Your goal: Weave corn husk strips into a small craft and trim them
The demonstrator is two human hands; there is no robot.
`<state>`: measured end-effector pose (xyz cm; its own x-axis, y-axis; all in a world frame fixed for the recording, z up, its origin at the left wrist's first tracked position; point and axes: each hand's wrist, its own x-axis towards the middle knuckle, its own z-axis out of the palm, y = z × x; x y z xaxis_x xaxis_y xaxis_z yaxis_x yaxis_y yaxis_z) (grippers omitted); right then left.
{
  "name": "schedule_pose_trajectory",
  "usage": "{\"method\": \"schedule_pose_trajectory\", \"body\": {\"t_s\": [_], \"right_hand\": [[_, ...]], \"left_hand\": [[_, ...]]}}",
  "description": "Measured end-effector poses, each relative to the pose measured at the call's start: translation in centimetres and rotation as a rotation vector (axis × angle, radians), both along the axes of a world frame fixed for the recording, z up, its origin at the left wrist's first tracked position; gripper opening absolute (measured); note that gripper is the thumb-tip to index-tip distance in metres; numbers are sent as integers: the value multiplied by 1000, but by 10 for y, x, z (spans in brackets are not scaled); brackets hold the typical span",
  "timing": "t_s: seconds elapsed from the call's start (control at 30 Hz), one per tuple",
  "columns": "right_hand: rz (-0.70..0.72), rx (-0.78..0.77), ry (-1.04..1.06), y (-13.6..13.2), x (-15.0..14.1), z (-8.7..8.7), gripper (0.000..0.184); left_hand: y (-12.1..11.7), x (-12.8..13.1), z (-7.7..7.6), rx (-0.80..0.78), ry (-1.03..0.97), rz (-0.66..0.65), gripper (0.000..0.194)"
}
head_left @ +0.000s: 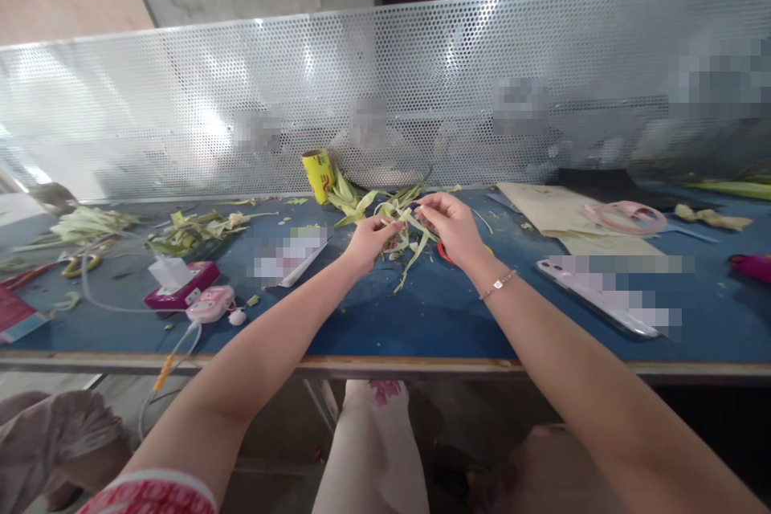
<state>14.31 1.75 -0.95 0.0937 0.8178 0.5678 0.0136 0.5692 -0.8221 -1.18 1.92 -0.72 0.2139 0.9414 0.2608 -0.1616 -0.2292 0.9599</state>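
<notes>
My left hand (372, 242) pinches pale green strips that look like corn husk (410, 250), low over the blue table. At the right end of the same strips, my right hand (450, 226) has its thumb and fingers closed on them. Narrow ends of husk dangle between the two hands. Just behind lies a bunch of wider green husk leaves (349, 199), against a yellow can-like cylinder (316, 175). Partly hidden under my right hand is a red and yellow looped object (444, 254), whose kind I cannot make out.
A perforated metal screen (337, 80) borders the table's (385, 329) far side. One phone (295, 255) lies left, another (602, 297) right. Further left are husk scraps (198, 233), a charger (169, 271) and a cable. Brown paper (542, 209) and a pink coil (626, 217) lie right.
</notes>
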Motion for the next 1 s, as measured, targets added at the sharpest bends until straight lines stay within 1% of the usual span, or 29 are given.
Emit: {"method": "schedule_pose_trajectory", "body": {"t_s": [0.13,0.27,0.4,0.5,0.67,0.83,1.0], "right_hand": [[-35,40,19,4,3,0,15],[-59,27,-98,4,3,0,8],[-61,2,-160,3,1,-1,9],[-72,-7,-195,5,1,-2,10],[-89,32,-286,1,1,-2,12],[-83,71,-280,-4,-1,0,12],[-77,147,-251,-5,-3,1,9]], "left_hand": [[-2,0,0,8,21,-66,29],[-4,0,1,21,39,-135,27],[-5,1,2,21,-11,-155,25],[-4,1,2,12,-46,-127,25],[0,0,1,28,-99,-42,26],[4,-1,1,37,-93,50,26],[2,-1,1,53,-63,70,23]]}}
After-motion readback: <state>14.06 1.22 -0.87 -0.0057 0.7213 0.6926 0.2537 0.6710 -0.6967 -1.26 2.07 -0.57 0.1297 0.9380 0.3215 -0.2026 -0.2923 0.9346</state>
